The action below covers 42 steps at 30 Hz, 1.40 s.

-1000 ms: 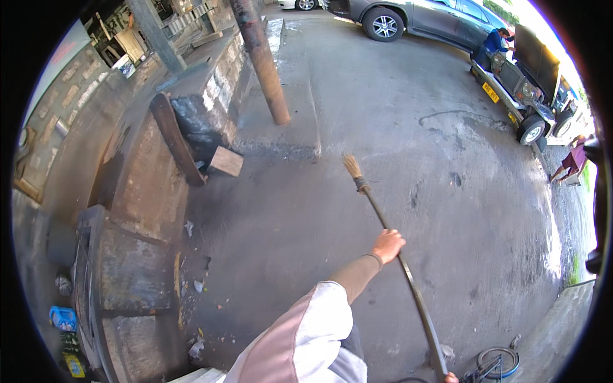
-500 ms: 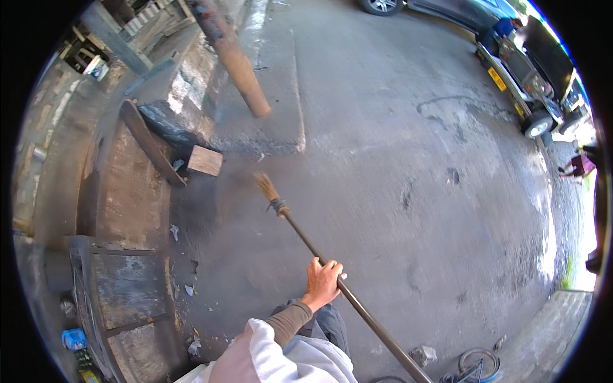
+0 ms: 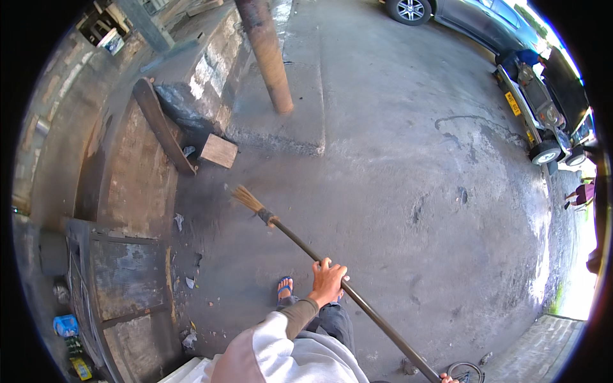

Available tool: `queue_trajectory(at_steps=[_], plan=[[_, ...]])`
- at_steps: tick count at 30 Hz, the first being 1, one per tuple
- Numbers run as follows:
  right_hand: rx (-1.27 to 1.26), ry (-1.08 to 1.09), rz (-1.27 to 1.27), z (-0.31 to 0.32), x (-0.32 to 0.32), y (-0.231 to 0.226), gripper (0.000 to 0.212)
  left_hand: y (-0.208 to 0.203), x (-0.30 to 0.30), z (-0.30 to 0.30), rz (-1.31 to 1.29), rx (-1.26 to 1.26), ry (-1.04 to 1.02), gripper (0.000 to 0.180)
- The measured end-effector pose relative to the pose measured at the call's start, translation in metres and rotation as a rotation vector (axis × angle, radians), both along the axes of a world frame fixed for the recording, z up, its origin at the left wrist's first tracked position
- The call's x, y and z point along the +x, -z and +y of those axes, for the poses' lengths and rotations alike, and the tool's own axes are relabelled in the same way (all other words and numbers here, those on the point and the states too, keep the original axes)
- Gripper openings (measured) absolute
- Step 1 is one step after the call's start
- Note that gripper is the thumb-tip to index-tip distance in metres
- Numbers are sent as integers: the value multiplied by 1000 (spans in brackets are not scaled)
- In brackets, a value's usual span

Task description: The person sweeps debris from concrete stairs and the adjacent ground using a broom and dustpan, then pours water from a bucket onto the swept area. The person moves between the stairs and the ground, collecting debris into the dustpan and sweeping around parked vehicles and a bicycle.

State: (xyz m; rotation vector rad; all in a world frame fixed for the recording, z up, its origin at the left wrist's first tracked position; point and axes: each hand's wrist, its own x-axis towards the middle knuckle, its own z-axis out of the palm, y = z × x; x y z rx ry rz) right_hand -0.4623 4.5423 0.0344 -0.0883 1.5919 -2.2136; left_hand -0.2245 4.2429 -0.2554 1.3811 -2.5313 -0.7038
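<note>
A long-handled broom (image 3: 250, 202) with straw-coloured bristles reaches across the floor to the far left. Dark binding ties the bristles to its stick. My left hand (image 3: 328, 281) is closed around the middle of the handle, in front of my body. At the bottom edge, right of centre, part of my right hand (image 3: 449, 378) shows, fingers wrapped round the handle's near end; the rest of it is cut off. Scraps of litter (image 3: 190, 283) lie on the concrete floor (image 3: 383, 210), left of my feet. My foot in a blue flip-flop (image 3: 285, 288) stands below the broom.
A wooden block (image 3: 219, 150) and a curved plank (image 3: 163, 127) lie far left, near a rusty post (image 3: 268, 64). Wooden panels (image 3: 129, 278) line the left side. A grey car (image 3: 472, 19) and a vehicle with another person (image 3: 529, 57) bending over it stand far right. A bicycle wheel (image 3: 466, 371) shows lower right.
The broom's bristles have swept left and a little nearer. My view has shifted, so the background sits lower and farther right. My flip-flop and right hand have come into view.
</note>
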Motion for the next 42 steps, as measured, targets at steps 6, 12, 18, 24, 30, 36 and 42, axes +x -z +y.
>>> queue_trajectory(at_steps=[6, 12, 18, 24, 30, 36, 42], plan=[[-43, -108, 32, -57, 82, 19, 13, 15, 33, -82, 190, 14, -91, 30], [123, -278, -66, -105, 147, 24, 14, 74, 159, -15, 56, 186, -137, 25], [247, -602, -126, -123, 191, 6, 11, 16, 329, 106, -245, 315, -255, 22], [-44, -682, -62, -121, 159, -49, 11, -85, 346, 93, -80, 374, -162, 28], [-146, -572, 15, -136, 177, -46, 10, -68, 310, -25, 110, -62, -209, 28], [14, -667, -159, -213, 310, 46, 11, 42, 412, -72, -155, -22, -414, 26], [-135, -580, -27, -156, 212, -48, 13, -44, 362, -13, 77, -51, -159, 22]])
